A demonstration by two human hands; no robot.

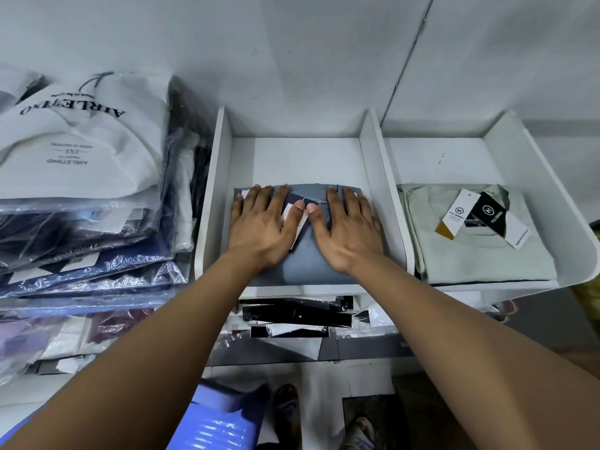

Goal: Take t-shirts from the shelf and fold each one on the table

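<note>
Folded blue-grey t-shirt (302,264) is seen in the middle compartment of the white shelf (370,151), near its front edge. Left hand (259,222) and right hand (349,227) are laid flat on it, fingers straight and spread, nothing gripped. Paper tags (297,219) are partly covered by the thumbs. Fabric is judged soft, light and floppy; it is best taken by both side edges so the fold is kept. A pale green t-shirt (480,258) with hang tags (487,214) is held in the right compartment. Bagged garments (84,222) are stacked left of the shelf.
</note>
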